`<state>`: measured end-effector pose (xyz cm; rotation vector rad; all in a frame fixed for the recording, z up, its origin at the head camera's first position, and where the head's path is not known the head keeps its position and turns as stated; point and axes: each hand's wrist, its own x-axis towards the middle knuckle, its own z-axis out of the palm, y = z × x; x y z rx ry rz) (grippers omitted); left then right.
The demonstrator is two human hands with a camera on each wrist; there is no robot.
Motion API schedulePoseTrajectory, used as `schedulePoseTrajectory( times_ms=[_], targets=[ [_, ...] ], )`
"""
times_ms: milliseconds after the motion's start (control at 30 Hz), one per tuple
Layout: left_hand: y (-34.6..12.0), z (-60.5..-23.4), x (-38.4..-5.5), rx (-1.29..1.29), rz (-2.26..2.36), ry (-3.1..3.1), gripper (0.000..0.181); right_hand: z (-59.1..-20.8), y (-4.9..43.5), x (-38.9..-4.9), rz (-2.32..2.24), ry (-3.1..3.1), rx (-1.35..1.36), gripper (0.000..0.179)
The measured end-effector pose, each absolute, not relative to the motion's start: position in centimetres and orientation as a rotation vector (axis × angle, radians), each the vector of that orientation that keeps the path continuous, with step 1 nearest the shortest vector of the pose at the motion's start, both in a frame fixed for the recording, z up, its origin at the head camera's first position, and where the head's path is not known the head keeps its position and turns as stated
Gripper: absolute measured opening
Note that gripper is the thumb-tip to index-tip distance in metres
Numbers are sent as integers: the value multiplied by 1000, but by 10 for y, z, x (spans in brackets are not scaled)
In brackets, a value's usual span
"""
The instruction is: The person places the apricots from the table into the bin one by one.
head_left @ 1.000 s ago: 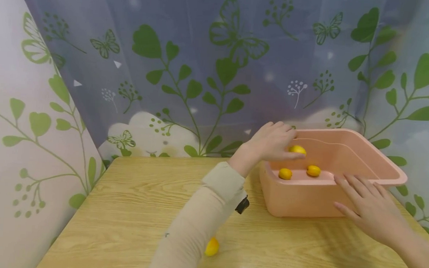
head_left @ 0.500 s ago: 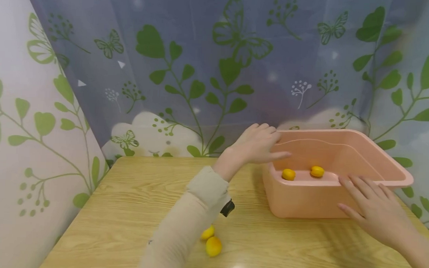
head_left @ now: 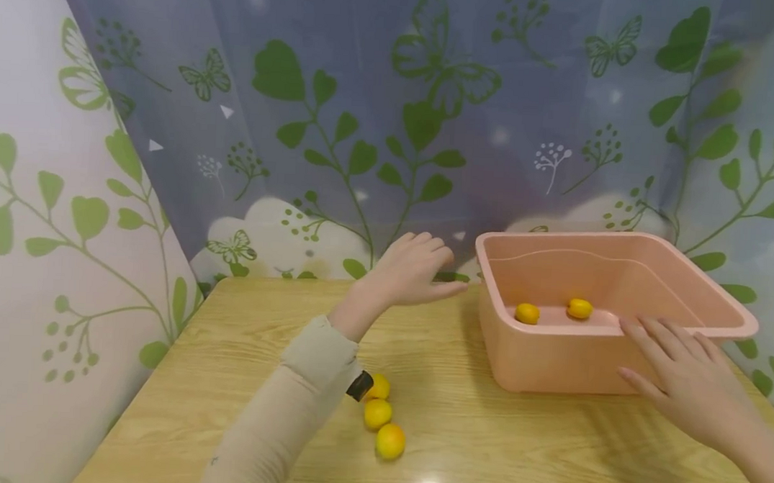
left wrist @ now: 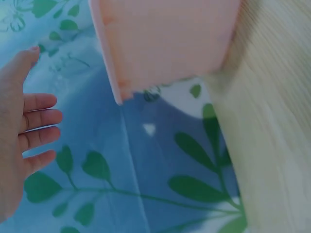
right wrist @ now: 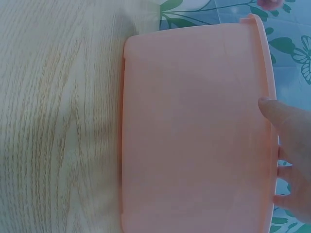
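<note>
My left hand [head_left: 415, 268] is in the air left of the pink plastic bin [head_left: 563, 361], holding nothing. In the left wrist view its thumb and fingers [left wrist: 43, 116] are spread apart, away from the bin's rim. My right hand [head_left: 685, 384] rests at the bin's near rim, fingers lying over the edge. Its thumb [right wrist: 272, 109] lies against the outer wall in the right wrist view. Two small yellow-orange fruits, one at left [head_left: 527, 313] and one farther right [head_left: 579, 308], lie on the bin's floor. The near wall hides part of that floor.
On the wooden table [head_left: 482, 447], three yellow fruits form a short row: a front one [head_left: 390, 441] tinged orange, a middle one [head_left: 377, 414] and a back one [head_left: 378, 387] beside the left cuff. A leaf-patterned curtain [head_left: 340, 124] stands behind the table.
The yellow fruit that was at my left hand over the bin is out of sight. That hand has moved left out of the bin, uncovering more fruits on the table. My right hand stays at the rim.
</note>
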<state>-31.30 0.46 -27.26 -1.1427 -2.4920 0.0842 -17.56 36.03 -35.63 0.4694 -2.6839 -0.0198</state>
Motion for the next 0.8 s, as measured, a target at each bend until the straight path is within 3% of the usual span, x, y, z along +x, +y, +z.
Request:
schedulePoseTrajectory(
  times_ms=[800],
  targets=[
    [-81, -355, -298, -1243, 143, -2558, 34, -360, 362, -177, -41, -2650, 473, 74]
  ],
)
